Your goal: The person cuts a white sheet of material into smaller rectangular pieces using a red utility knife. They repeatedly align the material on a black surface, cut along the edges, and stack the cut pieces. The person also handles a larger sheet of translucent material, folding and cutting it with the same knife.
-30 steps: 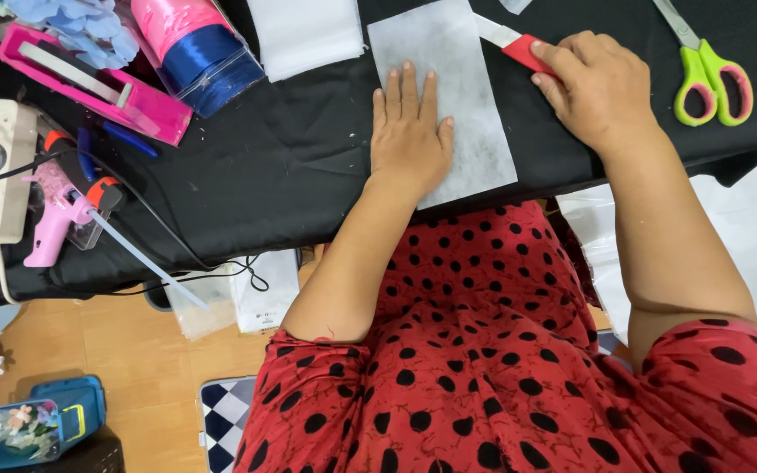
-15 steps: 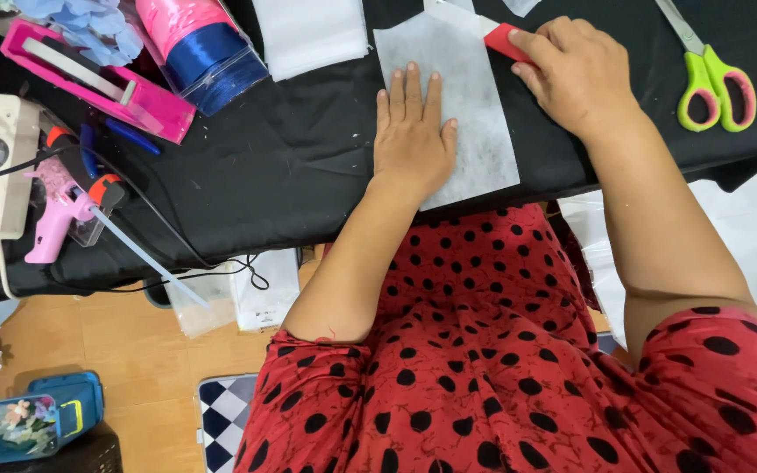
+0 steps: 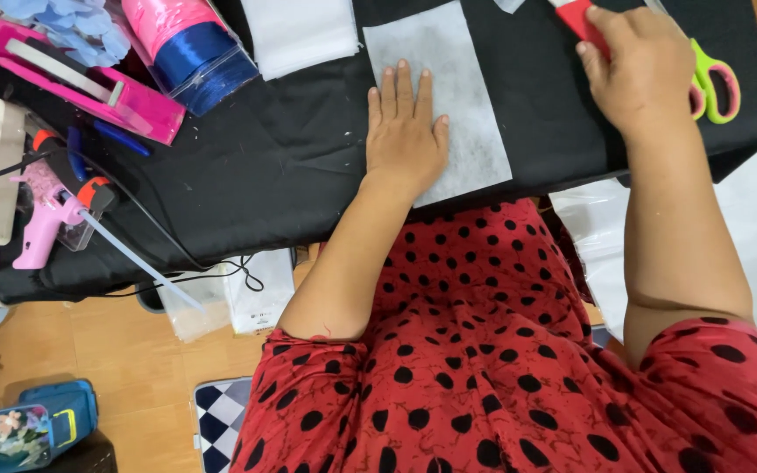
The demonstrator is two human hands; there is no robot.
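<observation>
Hands are on a black table (image 3: 265,175): the left hand (image 3: 405,140) lies flat w/ fingers spread out, pressing on a white sheet (image 3: 462,96) near the table's front edge. The right hand (image 3: 641,74) is closed around a red cutter (image 3: 582,16) up past the sheet's top right corner, w/ green scissors (image 3: 716,83) just beside it. A pink glue gun (image 3: 45,223) sits far off to the left.

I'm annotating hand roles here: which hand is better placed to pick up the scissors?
Right. The right hand holds a red tool but lies right beside the scissors. The left hand lies flat on the white sheet, farther away.
</observation>
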